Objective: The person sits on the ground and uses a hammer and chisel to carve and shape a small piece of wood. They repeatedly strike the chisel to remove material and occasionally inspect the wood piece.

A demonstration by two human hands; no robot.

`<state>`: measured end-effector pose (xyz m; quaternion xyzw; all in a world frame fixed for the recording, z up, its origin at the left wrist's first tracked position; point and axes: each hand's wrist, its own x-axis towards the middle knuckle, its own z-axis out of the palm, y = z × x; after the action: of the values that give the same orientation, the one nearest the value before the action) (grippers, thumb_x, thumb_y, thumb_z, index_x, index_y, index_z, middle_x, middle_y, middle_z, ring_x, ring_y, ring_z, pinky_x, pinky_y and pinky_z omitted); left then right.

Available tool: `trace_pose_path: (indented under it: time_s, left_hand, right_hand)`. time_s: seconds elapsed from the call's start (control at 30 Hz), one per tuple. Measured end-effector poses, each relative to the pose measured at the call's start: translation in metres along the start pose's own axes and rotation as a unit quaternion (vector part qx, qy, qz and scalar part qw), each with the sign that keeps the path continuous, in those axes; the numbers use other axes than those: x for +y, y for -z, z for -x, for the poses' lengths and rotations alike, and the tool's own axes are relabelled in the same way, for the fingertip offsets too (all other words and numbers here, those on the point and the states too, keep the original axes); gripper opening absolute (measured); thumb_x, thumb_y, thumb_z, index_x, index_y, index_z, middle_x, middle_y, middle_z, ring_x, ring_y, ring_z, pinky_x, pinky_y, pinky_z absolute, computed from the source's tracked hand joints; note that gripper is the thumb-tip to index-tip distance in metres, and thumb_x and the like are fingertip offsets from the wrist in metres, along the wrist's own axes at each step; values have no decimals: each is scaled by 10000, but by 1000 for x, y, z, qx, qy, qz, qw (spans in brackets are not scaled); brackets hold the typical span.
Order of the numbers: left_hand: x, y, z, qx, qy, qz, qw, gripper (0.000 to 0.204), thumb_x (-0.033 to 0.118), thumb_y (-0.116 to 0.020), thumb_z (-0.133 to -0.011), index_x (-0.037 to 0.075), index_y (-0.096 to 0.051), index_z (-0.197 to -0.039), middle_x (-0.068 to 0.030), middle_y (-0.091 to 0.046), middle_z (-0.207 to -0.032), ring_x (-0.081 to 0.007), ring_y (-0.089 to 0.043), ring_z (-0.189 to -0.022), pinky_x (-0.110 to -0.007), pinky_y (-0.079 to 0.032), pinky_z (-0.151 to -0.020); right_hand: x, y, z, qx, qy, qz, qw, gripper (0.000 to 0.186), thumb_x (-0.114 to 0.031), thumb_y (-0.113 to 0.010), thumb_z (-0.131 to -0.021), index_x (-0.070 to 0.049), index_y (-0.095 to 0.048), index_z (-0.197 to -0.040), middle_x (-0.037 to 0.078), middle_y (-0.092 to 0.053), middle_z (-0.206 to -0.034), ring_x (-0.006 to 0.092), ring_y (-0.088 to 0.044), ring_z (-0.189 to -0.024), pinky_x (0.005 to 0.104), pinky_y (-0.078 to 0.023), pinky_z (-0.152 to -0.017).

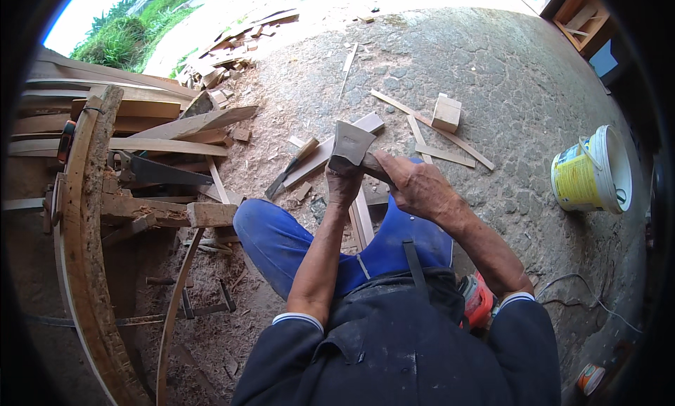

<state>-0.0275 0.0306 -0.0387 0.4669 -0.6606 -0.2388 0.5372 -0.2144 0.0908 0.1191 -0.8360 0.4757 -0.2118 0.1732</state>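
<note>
A hatchet (351, 144) with a broad grey metal head is held up in front of my lap. My right hand (420, 186) is closed round its short wooden handle, close to the head. Under the head is my left hand (343, 183), touching it from the near side; the head hides most of its fingers. Just left of the hatchet, a chisel-like tool (304, 155) with a wooden handle and dark blade leans beside a wooden board (314, 160). Another board (361, 219) lies between my knees, partly covered by my arms.
At left, a handsaw (169, 172) rests among stacked planks (133, 110), beside a tall curved timber (88, 216). A metal clamp (188, 304) hangs lower. A wood block (446, 114) and strips lie ahead. To the right are a yellow-white bucket (582, 172), a red tool (478, 299) and a cable (583, 283).
</note>
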Motion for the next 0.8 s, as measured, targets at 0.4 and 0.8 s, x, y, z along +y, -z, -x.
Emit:
trace_pose_path:
  time_s: [0.4,0.8]
  left_hand:
    - [8,-1,21,49,2,-32,998,272,158,-850,-831,52,-608,-897,-63,-646,-792,-193,-655,-733,-331,-520,-690]
    - [-7,-4,-113,1,151,221,964,232,284,-678,-957,87,-676,-1079,-35,-700,-1056,-206,-684,-908,-345,-556,-803]
  right_hand:
    - [-6,10,5,-10,0,30,999,485,-35,-615,-877,-34,-438,-1329,244,-660,-882,438,-696,-765,527,-569,-648]
    - [24,12,-55,-17,-58,-3,998,552,-62,-640,-876,-66,-456,-1397,273,-680,-1001,466,-681,-936,536,-544,-771]
